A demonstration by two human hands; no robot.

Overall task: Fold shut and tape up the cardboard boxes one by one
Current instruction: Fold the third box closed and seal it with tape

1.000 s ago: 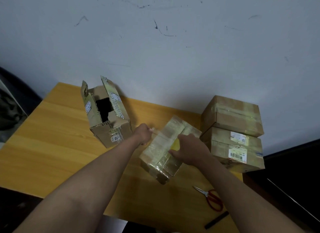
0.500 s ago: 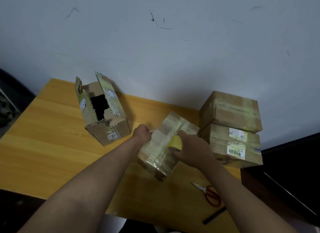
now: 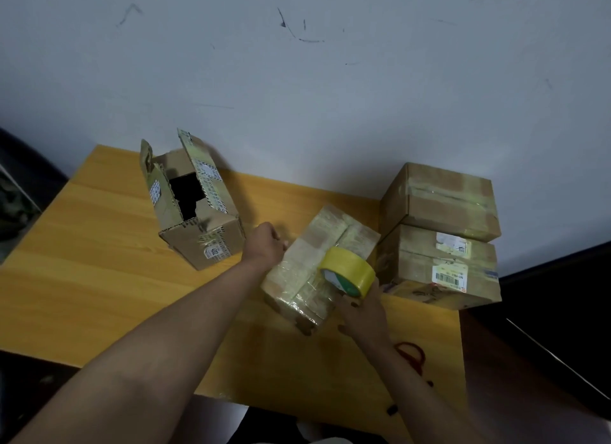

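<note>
The right hand holds a yellow tape roll from below, fingers curled round it. The roll sits just above the near end of the shut box in the middle. The left hand is curled at the far left side of that box; what it holds is hidden. An open box stands just past the left fingers. Two taped boxes are stacked right of the roll. Red scissors lie by the right wrist on the table.

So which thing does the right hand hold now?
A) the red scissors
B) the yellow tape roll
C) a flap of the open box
B: the right hand grips the yellow tape roll over the wrapped box; the scissors lie on the table.
</note>
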